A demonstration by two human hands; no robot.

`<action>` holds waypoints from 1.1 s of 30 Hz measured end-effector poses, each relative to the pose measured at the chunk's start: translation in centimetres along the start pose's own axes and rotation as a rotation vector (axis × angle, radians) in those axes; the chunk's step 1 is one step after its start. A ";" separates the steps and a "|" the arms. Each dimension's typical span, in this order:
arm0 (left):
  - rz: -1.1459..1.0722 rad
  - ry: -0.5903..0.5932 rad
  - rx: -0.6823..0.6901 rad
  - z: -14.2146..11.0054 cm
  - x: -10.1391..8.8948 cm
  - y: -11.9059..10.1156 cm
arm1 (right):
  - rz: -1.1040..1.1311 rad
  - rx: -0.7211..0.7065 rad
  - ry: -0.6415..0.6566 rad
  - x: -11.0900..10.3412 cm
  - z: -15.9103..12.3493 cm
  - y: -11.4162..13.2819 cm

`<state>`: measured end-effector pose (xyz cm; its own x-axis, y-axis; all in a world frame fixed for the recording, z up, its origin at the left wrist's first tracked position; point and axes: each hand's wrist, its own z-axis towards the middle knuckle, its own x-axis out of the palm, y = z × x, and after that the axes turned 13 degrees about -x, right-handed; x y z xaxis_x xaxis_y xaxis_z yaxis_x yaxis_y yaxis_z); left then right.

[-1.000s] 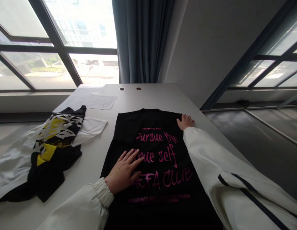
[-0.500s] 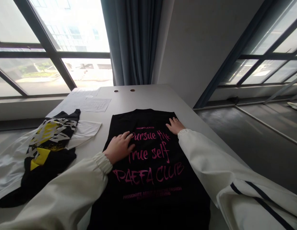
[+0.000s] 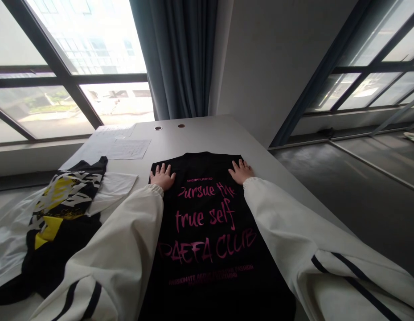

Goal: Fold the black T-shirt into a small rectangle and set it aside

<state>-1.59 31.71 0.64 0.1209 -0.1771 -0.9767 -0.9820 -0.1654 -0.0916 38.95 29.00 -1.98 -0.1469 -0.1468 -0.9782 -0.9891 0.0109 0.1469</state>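
Observation:
A black T-shirt (image 3: 207,227) with pink lettering lies spread flat, its collar end pointing away from me; its sleeves do not show. My left hand (image 3: 162,176) rests on its upper left corner with the fingers spread. On the upper right corner lies my right hand (image 3: 240,171), palm down, fingers apart. Neither hand grips the cloth. My light sleeves cover parts of the shirt's sides.
The white table (image 3: 207,133) runs back to a blue curtain (image 3: 180,62). On the left lie a black-and-yellow printed garment (image 3: 66,196) and a white garment (image 3: 115,185). Behind them are paper sheets (image 3: 131,148). Two round holes pierce the table's far part.
My left hand has moved up and away from the lettering to the shirt's upper left corner. My right hand stays at the upper right corner, its fingers a little more spread.

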 end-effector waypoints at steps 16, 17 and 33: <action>0.018 0.040 -0.132 3.5 -0.1 -1.2 | 0.021 0.022 -0.032 -0.5 2.3 0.5; 0.018 0.040 -0.137 3.7 -0.1 -1.1 | 0.018 0.021 -0.037 -0.5 2.4 0.5; 0.078 0.030 -0.156 7.7 -0.7 -0.7 | -0.006 -0.020 -0.079 -0.9 6.5 0.7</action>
<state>-2.07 39.39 -0.14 0.0520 -0.2239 -0.9732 -0.9545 -0.2978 0.0176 38.31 35.52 -1.97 -0.1423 -0.0679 -0.9875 -0.9896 -0.0093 0.1433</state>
